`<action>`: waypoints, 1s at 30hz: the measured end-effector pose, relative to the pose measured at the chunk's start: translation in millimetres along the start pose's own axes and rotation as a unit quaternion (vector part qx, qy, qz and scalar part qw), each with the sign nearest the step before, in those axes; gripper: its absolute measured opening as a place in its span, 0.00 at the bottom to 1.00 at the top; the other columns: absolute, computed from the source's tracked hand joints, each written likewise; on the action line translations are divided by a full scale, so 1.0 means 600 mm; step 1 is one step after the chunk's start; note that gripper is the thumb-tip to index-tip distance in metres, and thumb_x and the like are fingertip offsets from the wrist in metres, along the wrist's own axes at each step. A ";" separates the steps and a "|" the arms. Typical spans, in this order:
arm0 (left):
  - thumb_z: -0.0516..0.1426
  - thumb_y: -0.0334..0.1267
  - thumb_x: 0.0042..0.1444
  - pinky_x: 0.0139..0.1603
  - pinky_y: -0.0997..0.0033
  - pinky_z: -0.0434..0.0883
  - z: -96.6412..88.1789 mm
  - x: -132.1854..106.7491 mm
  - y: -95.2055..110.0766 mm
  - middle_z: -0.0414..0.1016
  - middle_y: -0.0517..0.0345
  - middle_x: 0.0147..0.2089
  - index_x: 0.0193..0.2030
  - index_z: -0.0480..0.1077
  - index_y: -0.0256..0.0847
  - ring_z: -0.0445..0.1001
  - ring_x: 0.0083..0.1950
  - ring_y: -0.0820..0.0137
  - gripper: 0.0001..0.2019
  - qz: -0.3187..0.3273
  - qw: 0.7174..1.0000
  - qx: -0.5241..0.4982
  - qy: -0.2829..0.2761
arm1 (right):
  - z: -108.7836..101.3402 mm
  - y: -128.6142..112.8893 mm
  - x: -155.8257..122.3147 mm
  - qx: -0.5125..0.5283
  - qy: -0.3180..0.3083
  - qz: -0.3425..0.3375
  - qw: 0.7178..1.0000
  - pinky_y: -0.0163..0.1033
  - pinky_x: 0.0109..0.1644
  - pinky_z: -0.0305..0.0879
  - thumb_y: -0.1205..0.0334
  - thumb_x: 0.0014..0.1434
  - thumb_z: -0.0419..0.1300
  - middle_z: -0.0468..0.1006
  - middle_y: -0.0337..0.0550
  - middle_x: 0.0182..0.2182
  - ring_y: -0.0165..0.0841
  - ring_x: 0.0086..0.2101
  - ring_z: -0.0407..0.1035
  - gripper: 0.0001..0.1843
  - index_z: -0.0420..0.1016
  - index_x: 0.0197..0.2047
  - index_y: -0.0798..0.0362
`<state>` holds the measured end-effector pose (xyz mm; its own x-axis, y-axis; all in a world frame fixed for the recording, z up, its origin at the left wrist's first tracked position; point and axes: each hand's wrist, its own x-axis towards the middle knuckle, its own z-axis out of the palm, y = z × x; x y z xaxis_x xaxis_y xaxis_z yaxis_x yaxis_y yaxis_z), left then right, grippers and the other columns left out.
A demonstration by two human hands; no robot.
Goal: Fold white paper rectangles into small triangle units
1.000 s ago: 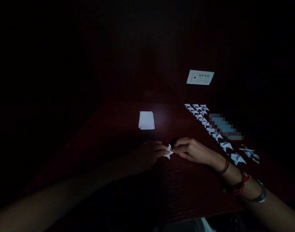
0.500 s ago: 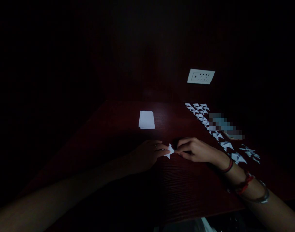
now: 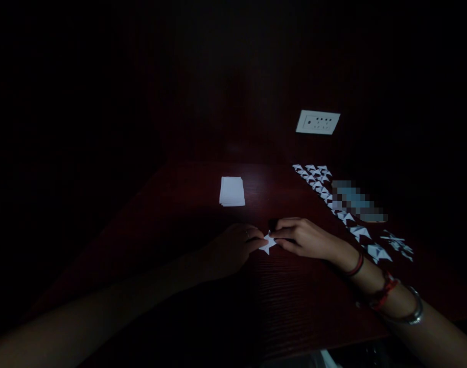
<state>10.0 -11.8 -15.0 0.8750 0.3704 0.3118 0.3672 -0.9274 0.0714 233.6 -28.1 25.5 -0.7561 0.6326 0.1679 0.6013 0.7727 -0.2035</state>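
Note:
A small folded white paper piece [image 3: 267, 244] lies on the dark red table [image 3: 295, 301] between my two hands. My left hand [image 3: 233, 245] presses its fingertips on the piece's left side, fingers curled together. My right hand [image 3: 302, 237] pinches the piece's right side, with red bands and a metal bangle on that wrist. A stack of white paper squares [image 3: 232, 191] lies further back on the table.
A long row of folded white paper pieces [image 3: 333, 202] runs along the table's right side, with a few more [image 3: 396, 244] near the right edge. A blurred bluish object [image 3: 356, 202] lies beside the row. A white wall socket [image 3: 318, 122] sits behind. The surroundings are very dark.
My right hand drew back slightly to the right, then returned over the paper piece. The left hand and the piece have barely moved.

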 end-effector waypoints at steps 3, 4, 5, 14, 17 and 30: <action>0.45 0.27 0.55 0.50 0.63 0.57 -0.001 0.001 0.002 0.62 0.54 0.51 0.54 0.56 0.42 0.59 0.51 0.67 0.20 -0.004 1.000 0.003 0.003 | 0.001 -0.002 -0.002 0.001 0.004 0.006 1.000 0.35 0.41 0.61 0.66 0.56 0.50 0.69 0.43 0.34 0.30 0.35 0.65 0.13 0.71 0.43 0.53; 0.45 0.26 0.55 0.49 0.63 0.58 -0.001 0.001 0.002 0.62 0.54 0.50 0.54 0.56 0.42 0.59 0.50 0.67 0.20 -0.003 1.000 0.004 0.004 | 0.002 -0.001 -0.003 0.009 0.008 0.008 1.000 0.35 0.40 0.61 0.66 0.56 0.50 0.69 0.42 0.34 0.29 0.34 0.65 0.13 0.70 0.44 0.53; 0.45 0.26 0.55 0.49 0.64 0.58 0.000 0.001 0.002 0.62 0.54 0.50 0.54 0.56 0.42 0.60 0.50 0.67 0.20 -0.003 1.000 0.006 0.005 | 0.003 0.000 -0.005 0.018 0.011 0.009 1.000 0.34 0.39 0.61 0.66 0.56 0.50 0.69 0.42 0.34 0.29 0.34 0.65 0.14 0.70 0.44 0.52; 0.47 0.28 0.56 0.50 0.63 0.57 0.008 -0.003 -0.005 0.64 0.54 0.48 0.53 0.57 0.42 0.58 0.52 0.66 0.18 0.020 0.999 0.019 0.028 | 0.012 0.006 -0.007 0.051 0.016 0.021 0.998 0.34 0.37 0.62 0.59 0.57 0.51 0.68 0.42 0.34 0.29 0.33 0.65 0.17 0.66 0.49 0.52; 0.47 0.31 0.57 0.48 0.65 0.58 0.003 -0.005 -0.005 0.65 0.55 0.48 0.54 0.56 0.43 0.59 0.50 0.67 0.17 0.026 0.999 0.009 0.020 | 0.012 0.005 -0.004 0.074 0.011 0.013 0.997 0.33 0.37 0.62 0.58 0.57 0.49 0.68 0.41 0.34 0.28 0.33 0.65 0.15 0.69 0.47 0.51; 0.44 0.32 0.59 0.44 0.67 0.60 -0.025 0.002 0.018 0.66 0.55 0.44 0.52 0.58 0.40 0.62 0.44 0.68 0.14 0.005 0.999 0.025 -0.021 | 0.011 0.005 0.003 -0.021 0.009 -0.041 0.999 0.34 0.35 0.59 0.57 0.59 0.45 0.67 0.42 0.29 0.28 0.30 0.62 0.17 0.72 0.40 0.53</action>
<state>10.0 -21.9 0.3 0.8907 0.3646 0.2716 0.3732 -0.9275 0.0214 232.3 -24.9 18.8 -0.7990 0.5672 0.1997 0.5478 0.8236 -0.1474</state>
